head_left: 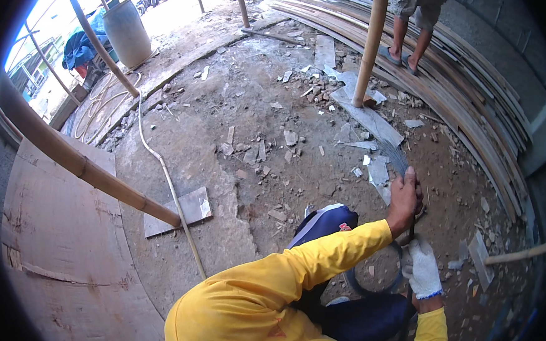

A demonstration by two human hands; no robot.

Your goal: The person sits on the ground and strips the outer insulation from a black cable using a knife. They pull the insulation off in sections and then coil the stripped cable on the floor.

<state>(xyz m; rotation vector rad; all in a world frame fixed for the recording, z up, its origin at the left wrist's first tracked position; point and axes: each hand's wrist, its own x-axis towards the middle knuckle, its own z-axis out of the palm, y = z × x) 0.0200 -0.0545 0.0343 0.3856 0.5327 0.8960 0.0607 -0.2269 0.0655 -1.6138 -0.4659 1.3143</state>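
My left hand (403,199), bare, is closed around a bundle of thin grey wires (395,155). The loose strands fan out beyond its fingers, over the dirt. Just below it, my right hand (423,271) wears a white knitted glove with a blue cuff edge. Its fingers are curled closed; what lies in them is mostly hidden. A short dark length (412,229) shows between the two hands, and I cannot tell whether it belongs to the bundle. Beside my right hand, a dark looped coil (375,292) hangs near my dark-clothed leg.
Bamboo poles (371,45) (92,172) rise around me. Long planks (450,97) lie at the right, where another person (409,28) stands. Broken tile pieces (370,127) litter the dirt. A hose (156,156), plywood sheet (70,226) and blue-grey barrel (127,35) are at the left.
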